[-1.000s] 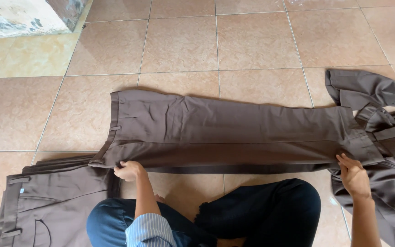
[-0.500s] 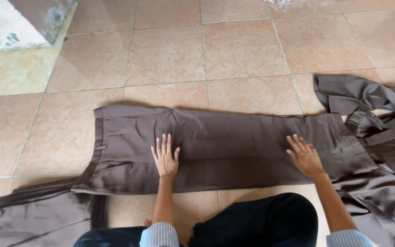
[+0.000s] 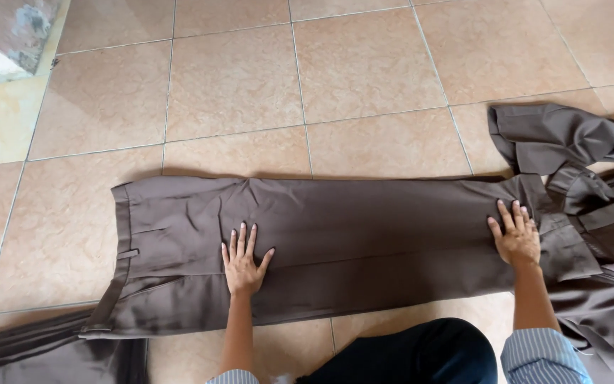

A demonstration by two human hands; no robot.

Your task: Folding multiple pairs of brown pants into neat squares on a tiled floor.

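Observation:
A pair of brown trousers (image 3: 364, 242) lies flat and folded lengthwise on the tiled floor, waistband at the left, leg ends at the right. My left hand (image 3: 241, 262) rests palm down on the middle of the trousers with its fingers spread. My right hand (image 3: 514, 233) presses flat near the leg ends, fingers apart. Neither hand grips anything.
A heap of more brown garments (image 3: 591, 178) lies at the right, overlapping the leg ends. Another brown garment (image 3: 30, 352) lies at the lower left. My dark-trousered knees (image 3: 421, 355) are at the bottom edge. A stained wall base (image 3: 1, 35) stands at the top left.
My right hand has slid rightward along the trousers toward the leg ends. My left hand stays flat near the middle. A second ago both hands held the near edge.

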